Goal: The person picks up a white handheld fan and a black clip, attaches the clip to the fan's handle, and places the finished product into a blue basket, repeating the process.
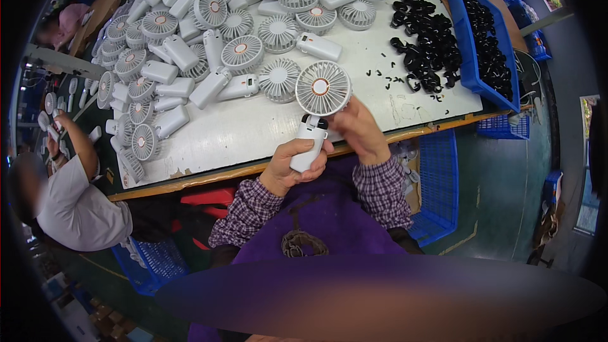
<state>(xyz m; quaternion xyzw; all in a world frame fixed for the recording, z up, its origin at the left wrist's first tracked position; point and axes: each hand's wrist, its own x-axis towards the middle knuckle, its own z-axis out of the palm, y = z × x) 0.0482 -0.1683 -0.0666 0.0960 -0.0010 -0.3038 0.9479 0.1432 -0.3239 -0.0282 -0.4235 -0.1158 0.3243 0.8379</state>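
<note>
A white handheld fan (323,88) with an orange ring at its hub stands upright in front of me, over the table's near edge. My left hand (294,163) is wrapped round its handle. A small black piece (322,123) sits at the neck, between the round fan head and the handle. Just right of the neck is my right hand (360,128), smeared by motion, with its fingertips partly hidden behind the fan. I cannot tell whether it grips the fan.
Many similar white fans (243,54) are heaped on the white table (253,133), at its left and back. To the right lie a pile of black curved pieces (427,41) and a blue tray (468,69) full of them. Below stands a blue crate (438,183). A co-worker (88,206) sits at left.
</note>
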